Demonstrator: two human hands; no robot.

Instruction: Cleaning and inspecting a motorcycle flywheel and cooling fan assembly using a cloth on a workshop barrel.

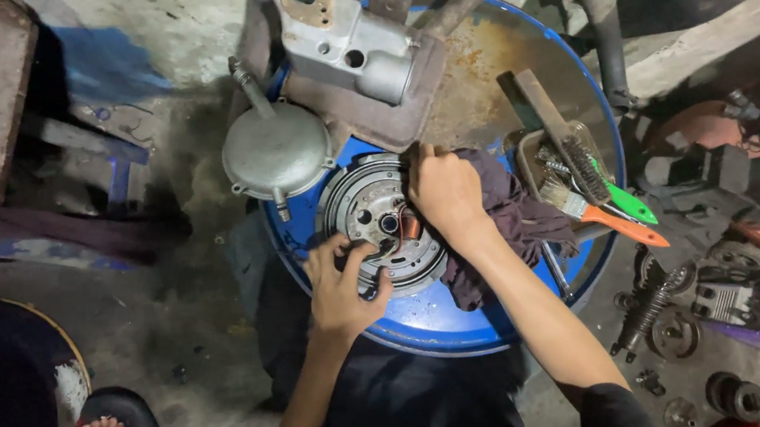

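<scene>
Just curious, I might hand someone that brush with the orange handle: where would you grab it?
By the orange handle, I'd guess, coming from the lower right. It sticks out free past the tray, pointing that way, while the bristle end lies among the other tools. The green-handled wire brush lies close alongside, so pinch near the handle's tip.

Grey, dull metal for the round flywheel disc, copper-red at its hub. Bright blue on the drum top, rust-brown toward the far side. Dark maroon for the rag. Silver-grey on the round cover and casting. Orange and green on the two brush handles.
</scene>
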